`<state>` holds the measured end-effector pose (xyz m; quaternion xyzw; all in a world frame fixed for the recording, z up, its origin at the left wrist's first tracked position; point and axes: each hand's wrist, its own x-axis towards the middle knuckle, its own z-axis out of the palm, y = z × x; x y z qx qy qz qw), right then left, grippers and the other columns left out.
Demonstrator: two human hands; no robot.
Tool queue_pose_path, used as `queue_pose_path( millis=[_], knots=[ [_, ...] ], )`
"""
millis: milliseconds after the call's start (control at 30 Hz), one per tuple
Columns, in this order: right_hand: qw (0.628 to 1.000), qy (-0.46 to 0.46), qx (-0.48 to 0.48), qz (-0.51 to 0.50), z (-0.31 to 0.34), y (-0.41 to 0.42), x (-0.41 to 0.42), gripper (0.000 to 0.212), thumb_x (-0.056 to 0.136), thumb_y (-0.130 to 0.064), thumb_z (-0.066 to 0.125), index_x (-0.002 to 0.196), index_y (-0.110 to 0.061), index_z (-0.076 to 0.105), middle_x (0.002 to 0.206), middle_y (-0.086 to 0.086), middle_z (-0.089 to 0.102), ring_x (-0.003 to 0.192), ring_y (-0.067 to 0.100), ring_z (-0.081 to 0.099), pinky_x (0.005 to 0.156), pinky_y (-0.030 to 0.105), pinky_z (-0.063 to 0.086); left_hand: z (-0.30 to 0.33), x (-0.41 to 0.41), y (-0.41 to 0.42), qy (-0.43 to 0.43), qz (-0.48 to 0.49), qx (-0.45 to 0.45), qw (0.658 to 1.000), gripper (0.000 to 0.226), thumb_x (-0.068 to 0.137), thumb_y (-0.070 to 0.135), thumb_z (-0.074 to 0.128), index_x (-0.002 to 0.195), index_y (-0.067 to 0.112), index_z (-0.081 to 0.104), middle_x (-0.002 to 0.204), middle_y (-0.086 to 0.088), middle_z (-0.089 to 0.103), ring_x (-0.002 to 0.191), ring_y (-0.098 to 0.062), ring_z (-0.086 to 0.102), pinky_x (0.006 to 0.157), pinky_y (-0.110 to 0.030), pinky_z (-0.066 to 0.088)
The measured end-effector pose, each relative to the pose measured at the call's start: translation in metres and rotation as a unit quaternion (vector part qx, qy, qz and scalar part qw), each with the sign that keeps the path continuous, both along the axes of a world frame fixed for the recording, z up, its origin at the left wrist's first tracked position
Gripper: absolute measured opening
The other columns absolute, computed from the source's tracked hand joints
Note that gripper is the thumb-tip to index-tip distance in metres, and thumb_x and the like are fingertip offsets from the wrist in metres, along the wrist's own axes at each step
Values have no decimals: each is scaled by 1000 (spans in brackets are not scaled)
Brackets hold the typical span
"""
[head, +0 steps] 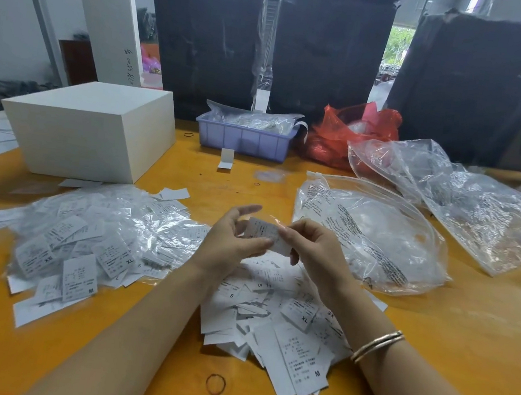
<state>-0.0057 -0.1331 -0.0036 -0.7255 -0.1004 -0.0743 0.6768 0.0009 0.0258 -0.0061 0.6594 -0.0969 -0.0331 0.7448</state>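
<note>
L hand [235,240] is pinching one end of a tag [261,231] btwn thumb & fingers. R hand [314,252] is gripping the other end, w/ what looks like a thin clear sleeve [277,220] at its fingertips. Both are holding the tag in the air just above the loose pile [271,315], mid table [446,348]. Bagged pile [92,236] is lying to the left, so the tag is prob. going into the sleeve. Doing it well means keeping the tag flat, R spreading the sleeve mouth, L feeding a corner in first, no creasing.
</note>
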Motion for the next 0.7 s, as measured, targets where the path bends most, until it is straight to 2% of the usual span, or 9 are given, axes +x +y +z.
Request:
queue_pose_path(
  millis=[133, 200, 267, 367, 467, 567, 700],
  knots=[
    [1000, -5, -13, -14, 1, -6, 3, 13, 84, -17, 68, 76, -7, 64, 52, -6, 57, 45, 4, 46, 44, 14, 36, 6, 2, 4, 28, 5, 21, 999, 26, 81, 16, 72, 103, 27, 65, 92, -2, 71, 85, -14, 66, 66, -20, 50],
    [1000, -3, -5, -14, 2, -8, 4, 12, 83, -16, 69, 74, -10, 65, 53, -9, 58, 46, 2, 46, 45, 11, 35, 8, 3, 9, 32, 9, 51, 998, 18, 82, 15, 70, 97, 25, 67, 87, 3, 73, 81, -7, 66, 64, -18, 47],
    [1000, -5, -10, -2, 1, -6, 4, 11, 82, -16, 70, 74, -10, 65, 56, -7, 57, 48, 2, 46, 46, 11, 35, 8, 2, 10, 37, -5, 77, 996, 21, 80, 10, 72, 95, 23, 68, 87, 0, 74, 74, -8, 65, 63, -20, 46],
    [999, -14, -37, 14, -1, 0, 2, 8, 82, -18, 69, 81, -11, 65, 58, -4, 57, 49, 1, 47, 47, 12, 36, 8, -1, 9, 37, -10, 103, 994, 26, 77, 9, 75, 97, 24, 68, 91, -9, 70, 76, -15, 61, 62, -22, 47],
    [1000, -13, -20, 9, 1, -2, 2, 9, 86, -16, 66, 93, -16, 61, 55, -8, 57, 47, 0, 47, 46, 12, 36, 10, -1, 11, 39, 11, 116, 992, 28, 75, 14, 77, 97, 28, 68, 84, -2, 69, 68, -10, 60, 61, -22, 48],
    [999, -18, -28, 15, 0, -3, 2, 14, 87, -10, 64, 96, -18, 58, 57, -7, 55, 49, 3, 44, 48, 15, 36, 11, -3, 12, 41, -17, 116, 992, 30, 74, 15, 78, 99, 28, 68, 83, -3, 71, 61, -8, 59, 60, -25, 46],
    [998, -35, -50, 29, -2, 1, 2, 16, 87, -13, 63, 99, -22, 56, 65, -7, 59, 57, 2, 50, 54, 16, 42, 14, -4, 12, 39, -14, 121, 992, 28, 75, 14, 77, 97, 27, 68, 82, -1, 71, 64, -8, 61, 66, -29, 44]
  ],
)
